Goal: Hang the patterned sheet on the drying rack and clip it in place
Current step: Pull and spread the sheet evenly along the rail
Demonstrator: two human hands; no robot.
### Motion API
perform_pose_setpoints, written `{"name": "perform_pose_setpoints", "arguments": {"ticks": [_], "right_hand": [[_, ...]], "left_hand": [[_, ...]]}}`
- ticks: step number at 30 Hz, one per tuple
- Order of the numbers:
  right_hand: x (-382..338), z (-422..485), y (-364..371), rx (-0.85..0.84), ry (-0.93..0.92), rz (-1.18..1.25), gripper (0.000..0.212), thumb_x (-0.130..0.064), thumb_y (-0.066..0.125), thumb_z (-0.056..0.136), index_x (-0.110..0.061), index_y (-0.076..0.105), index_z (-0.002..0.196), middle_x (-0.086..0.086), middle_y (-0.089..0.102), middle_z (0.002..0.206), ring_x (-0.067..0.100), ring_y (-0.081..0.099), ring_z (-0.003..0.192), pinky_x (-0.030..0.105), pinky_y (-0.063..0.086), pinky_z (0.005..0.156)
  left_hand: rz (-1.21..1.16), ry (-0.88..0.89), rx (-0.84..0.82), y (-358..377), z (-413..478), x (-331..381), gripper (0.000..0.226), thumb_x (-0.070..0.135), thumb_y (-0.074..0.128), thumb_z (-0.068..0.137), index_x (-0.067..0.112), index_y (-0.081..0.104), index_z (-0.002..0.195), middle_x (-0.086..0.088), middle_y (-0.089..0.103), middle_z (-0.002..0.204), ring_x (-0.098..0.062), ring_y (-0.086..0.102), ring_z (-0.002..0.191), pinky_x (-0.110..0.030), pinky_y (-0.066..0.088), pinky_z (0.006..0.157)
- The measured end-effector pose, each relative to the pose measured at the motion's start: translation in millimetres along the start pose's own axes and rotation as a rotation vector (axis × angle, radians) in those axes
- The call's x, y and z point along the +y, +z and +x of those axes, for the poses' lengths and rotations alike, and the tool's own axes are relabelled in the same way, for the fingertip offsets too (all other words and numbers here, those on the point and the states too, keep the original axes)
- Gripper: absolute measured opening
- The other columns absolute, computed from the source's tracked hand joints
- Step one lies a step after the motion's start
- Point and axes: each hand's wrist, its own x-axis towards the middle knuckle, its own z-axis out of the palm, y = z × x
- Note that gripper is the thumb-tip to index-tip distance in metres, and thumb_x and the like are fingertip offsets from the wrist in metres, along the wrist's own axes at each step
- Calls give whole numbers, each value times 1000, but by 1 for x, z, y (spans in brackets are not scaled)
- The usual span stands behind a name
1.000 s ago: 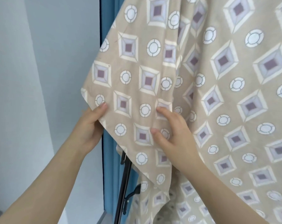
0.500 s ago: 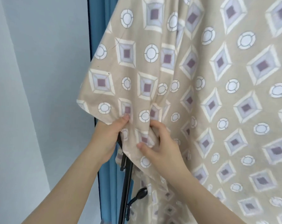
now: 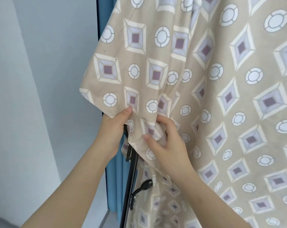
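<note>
Nothing to read from where I stand: the patterned sheet [image 3: 205, 79] shows only squares and circles, and the black rack pole [image 3: 129, 186] carries no legible marking.

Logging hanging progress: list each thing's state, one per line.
patterned sheet: hanging, gathered near its left edge; no clip visible.
left hand: pinches the sheet's edge.
right hand: grips a bunched fold.
drying rack pole: standing, upper part hidden by sheet.
blue curtain: hanging behind pole.
</note>
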Motion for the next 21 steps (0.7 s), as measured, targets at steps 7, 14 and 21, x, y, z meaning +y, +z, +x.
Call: {"name": "perform_pose_setpoints", "arguments": {"ticks": [7,14,21], "right_hand": [[-3,-3,-1,32,1,21,34,-19,63,85,-34,52,114,-23,59,115,-2,52,111,22,41,94],[-4,-9,14,87,-24,58,40,-29,64,80,-43,51,115,-24,57,120,-3,48,118,27,40,101],[1,-14,33,-19,26,-276,91,-37,82,59,-42,30,133,-23,38,120,-12,30,117,-2,27,89]], "left_hand": [[58,7,-20,1,-10,7,23,8,51,93,25,63,102,2,68,111,-20,60,112,-47,41,105],[47,65,-69,-9,-10,4,25,8,52,92,24,63,108,1,68,115,-17,61,112,-42,43,103],[72,156,-337,-24,12,0,22,9,58,89,26,69,97,11,73,93,-3,66,94,-16,51,78]]}}
